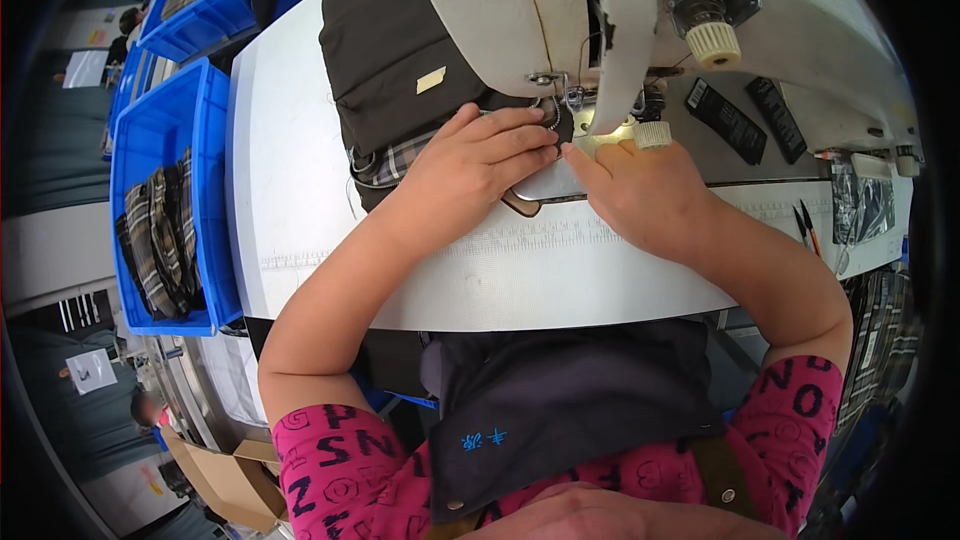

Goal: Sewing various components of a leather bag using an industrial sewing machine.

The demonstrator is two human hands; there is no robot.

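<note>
Hands sat flat, gripping nothing: left hand [480,155] pinned the dark fabric [385,50] near the needle [577,100], probably to steady it. Right hand [640,190] pressed beside the sewing machine [560,0].

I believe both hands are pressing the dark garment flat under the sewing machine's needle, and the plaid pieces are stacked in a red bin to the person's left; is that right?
Nearly. The head view shows the left hand and right hand on the dark garment at the sewing machine needle, and the plaid pieces do stand on the person's left, but their bin is blue, not red.
</note>
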